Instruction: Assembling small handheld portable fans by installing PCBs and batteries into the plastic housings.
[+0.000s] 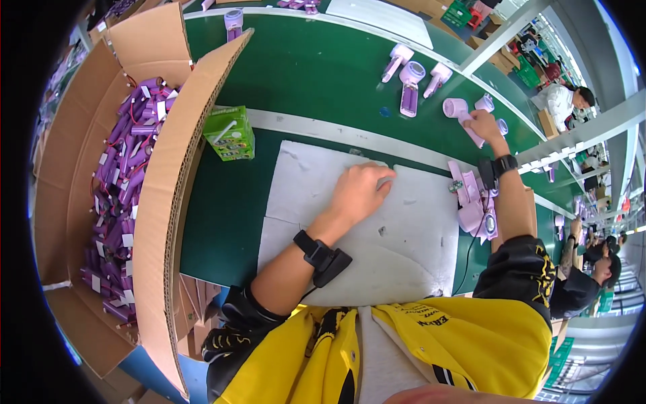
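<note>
brown corrugated cardboard is filling the far left: a big open box (151,269) is holding a heap of purple cylindrical battery packs (128,161) with white tags and thin red wires. just right of its tall flap, a small green drink carton (230,135) is standing on the dark green tabletop (215,222). behind that, a long pale rail (323,131) is running across, with a green work surface (309,67) beyond it, and one lilac round-headed handheld device (233,21) is sitting near the box's upper flap.

next along, a scuffed white foam sheet (404,236) is lying in front of the person. the left hand (361,192) is hovering or resting over its far part (can't tell if it's touching), fingers loosely bent, thumb apart, nothing visible in the grip. a black strapped module (323,259) is sitting on that wrist.

further right, three lilac devices (412,87) are lying grouped past the rail. beside them, the right hand (486,126) is holding another lilac plastic device with a round head (455,108) by its handle, over that far green surface. nearer, by the sheet's right edge, some opened lilac plastic shells (472,217) are lying piled up, a little green circuit board (457,186) showing among them. far right, a co-worker in a dark top (572,289) is sitting along the line.
</note>
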The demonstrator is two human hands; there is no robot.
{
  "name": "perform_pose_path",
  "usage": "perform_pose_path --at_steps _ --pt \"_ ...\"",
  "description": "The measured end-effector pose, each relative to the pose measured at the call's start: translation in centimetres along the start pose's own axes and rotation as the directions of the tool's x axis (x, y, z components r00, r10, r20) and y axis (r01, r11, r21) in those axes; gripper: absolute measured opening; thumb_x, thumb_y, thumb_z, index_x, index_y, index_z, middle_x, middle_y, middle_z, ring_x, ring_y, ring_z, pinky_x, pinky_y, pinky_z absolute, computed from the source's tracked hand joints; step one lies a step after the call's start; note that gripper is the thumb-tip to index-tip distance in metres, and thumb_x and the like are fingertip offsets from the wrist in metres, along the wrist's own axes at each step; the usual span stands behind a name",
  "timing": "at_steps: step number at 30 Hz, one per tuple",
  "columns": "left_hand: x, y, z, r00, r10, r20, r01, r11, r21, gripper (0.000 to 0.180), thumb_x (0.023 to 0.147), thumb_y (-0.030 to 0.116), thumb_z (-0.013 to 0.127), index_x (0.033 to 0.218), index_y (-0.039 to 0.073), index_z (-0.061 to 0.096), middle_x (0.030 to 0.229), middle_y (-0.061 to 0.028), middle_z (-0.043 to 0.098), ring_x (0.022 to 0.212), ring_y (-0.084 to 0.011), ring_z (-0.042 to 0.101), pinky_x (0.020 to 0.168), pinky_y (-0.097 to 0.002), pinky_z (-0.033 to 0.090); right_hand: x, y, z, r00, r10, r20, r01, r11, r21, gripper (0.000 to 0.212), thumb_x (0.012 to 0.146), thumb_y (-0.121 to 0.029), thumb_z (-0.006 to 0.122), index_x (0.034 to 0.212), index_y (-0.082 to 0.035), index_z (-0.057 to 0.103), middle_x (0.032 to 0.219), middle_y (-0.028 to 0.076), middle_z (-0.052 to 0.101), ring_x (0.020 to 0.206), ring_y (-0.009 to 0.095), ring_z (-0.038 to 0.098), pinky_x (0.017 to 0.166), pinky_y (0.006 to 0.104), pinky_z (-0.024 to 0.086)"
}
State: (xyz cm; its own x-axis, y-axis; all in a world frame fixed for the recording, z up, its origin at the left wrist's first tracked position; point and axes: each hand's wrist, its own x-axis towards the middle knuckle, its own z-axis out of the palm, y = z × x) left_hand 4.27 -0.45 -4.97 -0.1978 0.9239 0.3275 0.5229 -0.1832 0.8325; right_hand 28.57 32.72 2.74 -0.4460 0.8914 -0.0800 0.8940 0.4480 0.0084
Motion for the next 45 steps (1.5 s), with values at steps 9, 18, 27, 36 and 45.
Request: perform_pose_path --at_steps 9,18,27,36,45 --pt "1.0 1.9 -0.5 0.974 -0.223 0.049 0.225 0.901 -0.370 0.027 0.089 0.027 0.069 0.104 0.005 0.067 0.087 -0.0120 0.070 0.075 -0.0247 0.067 0.069 -0.0360 0.054 -16.6 -15.2 -3.6 0.913 -0.261 -0.314 0.383 0.813 0.438 0.030 0.082 -0.012 0.072 0.110 -0.004 0.064 0.072 0.011 0.062 0.067 0.014 0.060 0.065 0.0312 0.047" --pt "1.4 2.2 1.9 0.979 -0.136 0.155 0.197 0.835 -0.513 0.035 0.091 0.035 0.068 0.100 0.003 0.057 0.088 -0.0097 0.066 0.079 -0.0161 0.062 0.071 -0.0308 0.050 -25.1 -17.7 0.7 0.773 -0.596 -0.216 0.618 0.784 0.049 0.054 0.071 0.003 0.061 0.125 -0.001 0.052 0.103 0.021 0.053 0.083 0.039 0.059 0.069 0.0463 0.050" --pt "2.3 1.3 2.8 0.943 -0.002 0.333 0.152 0.892 -0.425 0.034 0.077 0.022 0.073 0.098 0.000 0.056 0.087 -0.0120 0.063 0.079 -0.0210 0.063 0.071 -0.0347 0.051 -26.4 -20.4 -2.7 0.742 -0.655 0.146 0.656 0.753 0.041 0.058 0.072 -0.009 0.071 0.126 -0.002 0.053 0.108 0.022 0.054 0.087 0.039 0.061 0.072 0.0452 0.052" --pt "3.8 -0.7 5.7 0.922 0.079 0.379 0.045 0.950 -0.308 0.025 0.073 0.016 0.067 0.094 0.003 0.067 0.078 -0.0127 0.069 0.065 -0.0265 0.066 0.061 -0.0396 0.051 -22.5 -24.9 -10.6 0.456 -0.804 0.381 0.772 0.571 0.281 0.050 0.073 -0.019 0.079 0.118 -0.005 0.062 0.092 0.012 0.064 0.078 0.026 0.065 0.065 0.0341 0.051" --pt "4.2 2.2 2.5 0.873 0.200 0.444 -0.103 0.967 -0.232 0.032 0.063 0.025 0.077 0.085 0.004 0.067 0.082 -0.0128 0.069 0.073 -0.0279 0.066 0.061 -0.0383 0.049 -17.7 -41.8 -18.7 0.217 -0.969 -0.121 0.976 0.218 0.001 0.025 0.083 -0.012 0.070 0.106 -0.001 0.067 0.082 0.008 0.063 0.073 0.015 0.059 0.064 0.0263 0.046"
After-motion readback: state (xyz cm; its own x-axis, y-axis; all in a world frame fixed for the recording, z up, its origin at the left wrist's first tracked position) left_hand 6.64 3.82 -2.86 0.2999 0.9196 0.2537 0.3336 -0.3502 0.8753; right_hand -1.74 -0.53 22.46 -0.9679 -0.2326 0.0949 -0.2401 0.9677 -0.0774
